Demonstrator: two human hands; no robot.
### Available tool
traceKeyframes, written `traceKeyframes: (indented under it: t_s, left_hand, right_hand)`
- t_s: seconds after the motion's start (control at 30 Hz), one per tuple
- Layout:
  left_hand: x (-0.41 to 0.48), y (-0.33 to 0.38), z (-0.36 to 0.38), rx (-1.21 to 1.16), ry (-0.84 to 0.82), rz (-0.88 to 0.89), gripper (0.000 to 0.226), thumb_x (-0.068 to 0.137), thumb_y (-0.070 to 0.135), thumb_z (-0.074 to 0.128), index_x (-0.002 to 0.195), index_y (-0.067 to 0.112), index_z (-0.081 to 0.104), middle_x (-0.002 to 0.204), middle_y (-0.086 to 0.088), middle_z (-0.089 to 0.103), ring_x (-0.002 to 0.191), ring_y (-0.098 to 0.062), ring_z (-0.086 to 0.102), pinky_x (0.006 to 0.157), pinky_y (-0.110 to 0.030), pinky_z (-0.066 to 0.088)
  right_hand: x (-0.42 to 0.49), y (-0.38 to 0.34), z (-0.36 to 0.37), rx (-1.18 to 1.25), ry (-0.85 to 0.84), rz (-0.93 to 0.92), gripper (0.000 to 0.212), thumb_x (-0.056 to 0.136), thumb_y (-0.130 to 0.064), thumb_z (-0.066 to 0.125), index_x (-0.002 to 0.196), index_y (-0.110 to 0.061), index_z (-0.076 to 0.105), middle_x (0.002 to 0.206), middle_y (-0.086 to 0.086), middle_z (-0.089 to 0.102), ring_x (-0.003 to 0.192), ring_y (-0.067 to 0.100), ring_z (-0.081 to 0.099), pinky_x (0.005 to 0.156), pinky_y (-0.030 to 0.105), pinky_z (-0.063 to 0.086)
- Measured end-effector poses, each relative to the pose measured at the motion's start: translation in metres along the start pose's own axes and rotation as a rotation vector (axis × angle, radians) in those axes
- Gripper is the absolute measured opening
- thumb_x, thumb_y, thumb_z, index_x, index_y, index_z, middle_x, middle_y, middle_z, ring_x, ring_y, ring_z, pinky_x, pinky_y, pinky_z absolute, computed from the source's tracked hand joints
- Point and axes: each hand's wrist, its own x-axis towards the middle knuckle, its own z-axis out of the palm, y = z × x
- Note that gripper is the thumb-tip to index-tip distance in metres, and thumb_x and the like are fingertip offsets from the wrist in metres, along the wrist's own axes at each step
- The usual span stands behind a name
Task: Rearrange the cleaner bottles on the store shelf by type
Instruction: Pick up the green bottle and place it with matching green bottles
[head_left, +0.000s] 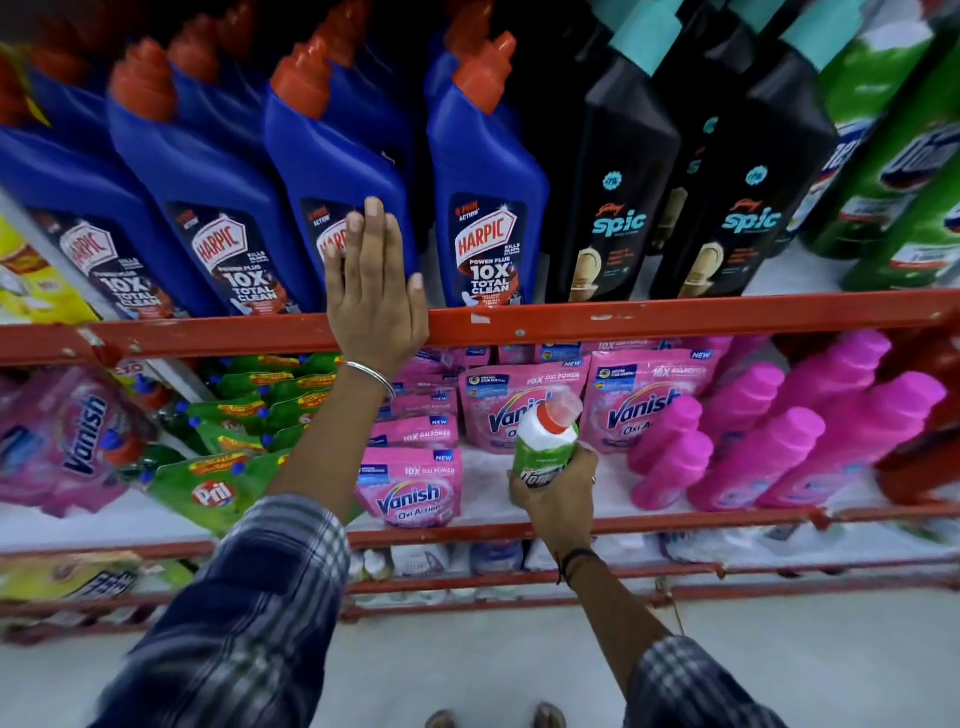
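Right hand (553, 493) grips a green Domex bottle (545, 449), seemingly unplaced; its green kin (883, 171) stand up-right of it. Left hand (371, 291), fingers together, presses a Harpic bottle (332, 182).

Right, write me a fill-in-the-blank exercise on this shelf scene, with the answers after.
1. The right hand grips a green and white bottle with a ____ cap.
2. The left hand lies flat against a blue ____ bottle.
3. The black Spic bottles have ____ caps.
4. The pink pouches on the lower shelf read ____.

Answers: red; Harpic; teal; Vanish
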Motion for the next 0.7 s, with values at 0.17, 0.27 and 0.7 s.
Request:
traceKeyframes:
  t_s: [0.17,0.27,0.7]
  left_hand:
    - [-0.003,-0.001,-0.002,0.001,-0.022,-0.011,0.051,0.096,0.025,0.034,0.14,-0.002,0.028,0.145,-0.015,0.026,0.146,-0.013,-0.006,0.119,-0.036,0.006]
    - [-0.002,-0.002,-0.003,-0.004,-0.029,-0.009,0.052,0.097,0.025,0.032,0.142,0.0,0.026,0.147,-0.014,0.023,0.147,-0.013,-0.007,0.119,-0.035,0.004]
    - [-0.002,0.0,-0.004,-0.022,0.013,0.03,0.063,0.097,0.023,0.038,0.151,0.004,0.012,0.161,-0.003,0.001,0.148,-0.02,0.005,0.12,-0.038,0.007]
  right_hand:
    - [-0.003,-0.002,-0.009,-0.019,0.027,-0.003,0.073,0.056,-0.028,0.089,0.104,-0.028,0.035,0.105,0.002,0.057,0.094,0.022,0.061,0.075,0.039,0.055]
    - [-0.002,-0.018,-0.025,0.008,0.063,-0.032,0.075,0.053,-0.029,0.089,0.107,-0.026,0.038,0.102,0.0,0.059,0.089,0.019,0.062,0.074,0.039,0.055]
    - [0.032,-0.137,-0.158,-0.007,0.504,-0.546,0.073,0.055,-0.044,0.084,0.109,-0.003,0.057,0.1,0.009,0.058,0.09,0.015,0.055,0.074,0.026,0.05]
